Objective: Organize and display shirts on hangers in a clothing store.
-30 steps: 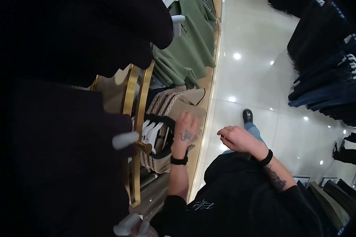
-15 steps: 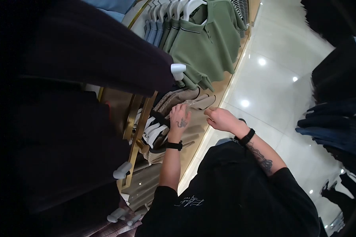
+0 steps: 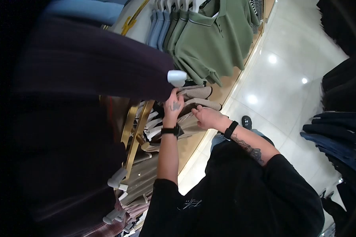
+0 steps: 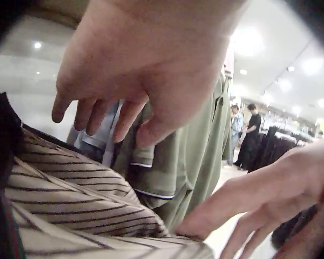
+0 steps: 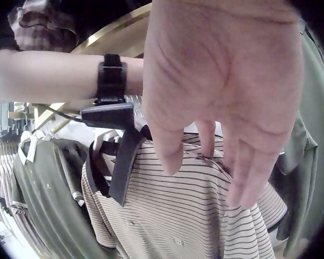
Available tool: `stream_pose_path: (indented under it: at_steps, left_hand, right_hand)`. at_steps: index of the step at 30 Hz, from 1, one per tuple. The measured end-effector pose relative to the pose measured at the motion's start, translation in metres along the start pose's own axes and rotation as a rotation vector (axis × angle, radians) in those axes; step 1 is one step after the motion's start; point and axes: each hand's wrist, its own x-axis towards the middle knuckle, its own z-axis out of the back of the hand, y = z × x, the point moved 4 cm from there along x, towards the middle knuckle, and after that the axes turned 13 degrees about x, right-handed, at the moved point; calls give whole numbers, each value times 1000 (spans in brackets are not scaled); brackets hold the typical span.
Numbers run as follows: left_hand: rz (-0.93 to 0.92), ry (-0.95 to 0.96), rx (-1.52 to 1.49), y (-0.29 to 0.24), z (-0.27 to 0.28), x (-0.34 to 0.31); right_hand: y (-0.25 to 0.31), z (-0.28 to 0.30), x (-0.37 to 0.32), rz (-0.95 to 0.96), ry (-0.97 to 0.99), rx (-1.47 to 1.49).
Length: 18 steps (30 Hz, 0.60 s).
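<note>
Striped beige shirts [image 3: 197, 93] with dark trim hang on white hangers under the brass rail. My left hand [image 3: 174, 106] is over their shoulder area, and in the left wrist view its fingers [image 4: 100, 113] hang loosely spread above the striped cloth [image 4: 86, 199]. To its right, my right hand [image 3: 209, 117] is at the sleeve side of the shirts. From the right wrist, my right hand [image 5: 221, 102] shows extended fingers touching the front striped shirt [image 5: 178, 210]; none curl round it.
Green polo shirts [image 3: 213, 39] hang beyond the striped ones. Dark garments [image 3: 83, 63] with white hanger ends fill the left side. Dark trousers [image 3: 336, 134] hang across the pale floor [image 3: 265, 114]. In the left wrist view, two people [image 4: 248, 135] stand far off.
Both hands have moved farther along the rack toward the green shirts, and the right hand has come left onto the striped cloth. The head view has shifted, showing more of the green shirts.
</note>
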Motion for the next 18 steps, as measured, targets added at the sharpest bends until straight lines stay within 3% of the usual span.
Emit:
stream_pose_path:
  at_steps: [4, 9, 18]
  left_hand:
    - [-28, 105, 378, 14, -37, 3]
    - [-40, 378, 242, 11, -37, -25]
    - [-143, 252, 193, 8, -24, -56]
  right_hand:
    - [-8, -18, 1, 46, 4, -57]
    - [-3, -25, -18, 46, -25, -71]
    - [-12, -48, -2, 149, 18, -148]
